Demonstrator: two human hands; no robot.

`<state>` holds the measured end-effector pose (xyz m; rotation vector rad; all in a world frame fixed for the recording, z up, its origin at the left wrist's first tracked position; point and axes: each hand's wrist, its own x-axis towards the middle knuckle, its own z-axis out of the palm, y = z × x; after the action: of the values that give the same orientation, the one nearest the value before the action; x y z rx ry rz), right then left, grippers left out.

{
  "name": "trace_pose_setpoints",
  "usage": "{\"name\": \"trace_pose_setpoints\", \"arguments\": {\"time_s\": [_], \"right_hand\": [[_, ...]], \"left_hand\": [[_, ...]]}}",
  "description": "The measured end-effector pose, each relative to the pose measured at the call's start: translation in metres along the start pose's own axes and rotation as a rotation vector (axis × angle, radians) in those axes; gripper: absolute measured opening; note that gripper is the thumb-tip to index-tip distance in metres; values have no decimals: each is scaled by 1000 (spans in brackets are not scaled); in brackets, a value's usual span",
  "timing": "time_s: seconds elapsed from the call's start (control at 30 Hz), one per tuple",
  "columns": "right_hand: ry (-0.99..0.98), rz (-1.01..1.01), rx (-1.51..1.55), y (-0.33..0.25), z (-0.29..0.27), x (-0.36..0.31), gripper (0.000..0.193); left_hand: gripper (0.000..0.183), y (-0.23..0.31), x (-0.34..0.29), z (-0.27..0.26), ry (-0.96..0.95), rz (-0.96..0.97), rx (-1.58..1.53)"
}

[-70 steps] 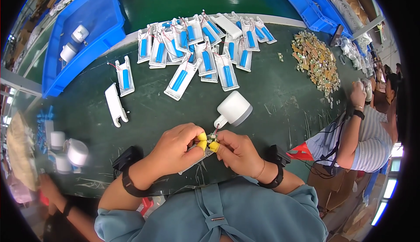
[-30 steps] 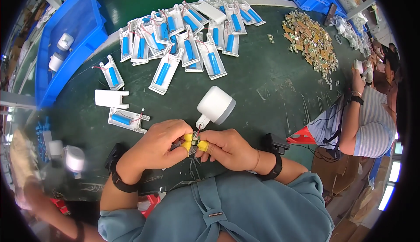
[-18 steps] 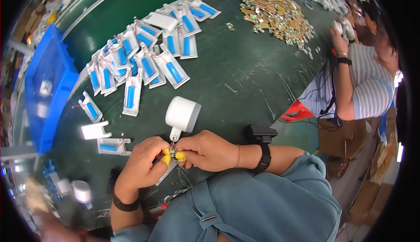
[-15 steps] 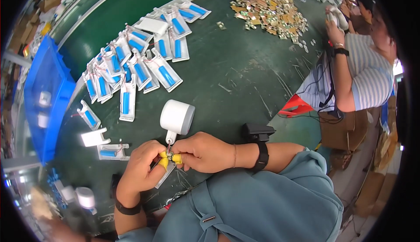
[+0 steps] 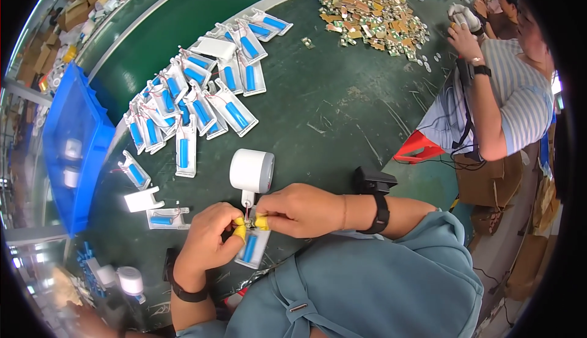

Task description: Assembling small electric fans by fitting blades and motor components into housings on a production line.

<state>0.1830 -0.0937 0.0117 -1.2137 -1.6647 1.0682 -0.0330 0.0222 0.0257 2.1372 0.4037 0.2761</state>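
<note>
At the far end of a white shell point(image 5: 262, 244) with a blue cell point(image 5: 249, 249), the worker's left hand point(image 5: 211, 237) and right hand point(image 5: 302, 211) pinch a circuit board point(image 5: 249, 223) just short of a white round-headed unit point(image 5: 247, 170), a shell heap point(image 5: 197, 107) lying beyond.

Left forearm point(image 5: 193, 311): rising steeply from the lower edge, black band point(image 5: 189, 291) at the wrist.
Left hand point(image 5: 211, 238): back upward, thumb and forefinger bent into a pinch, both tips in yellow covers point(image 5: 240, 231).
Right forearm point(image 5: 406, 214): nearly level, wrist banded too.
Right hand point(image 5: 302, 211): pinching toward the left fingertips; the lower fingers seem curled, though mostly hidden.
</note>
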Motion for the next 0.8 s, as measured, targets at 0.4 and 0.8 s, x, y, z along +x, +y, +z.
{"name": "trace_pose_setpoints", "arguments": {"time_s": [0.4,0.8], "right_hand": [[-99,-9,-5,-3,-13,2,9],[-142,-50,-71,-11,-11,-4,9]], "left_hand": [[20,4,0,-2,45,60,114],[16,53,-89,-42,84,-210,330]]}}
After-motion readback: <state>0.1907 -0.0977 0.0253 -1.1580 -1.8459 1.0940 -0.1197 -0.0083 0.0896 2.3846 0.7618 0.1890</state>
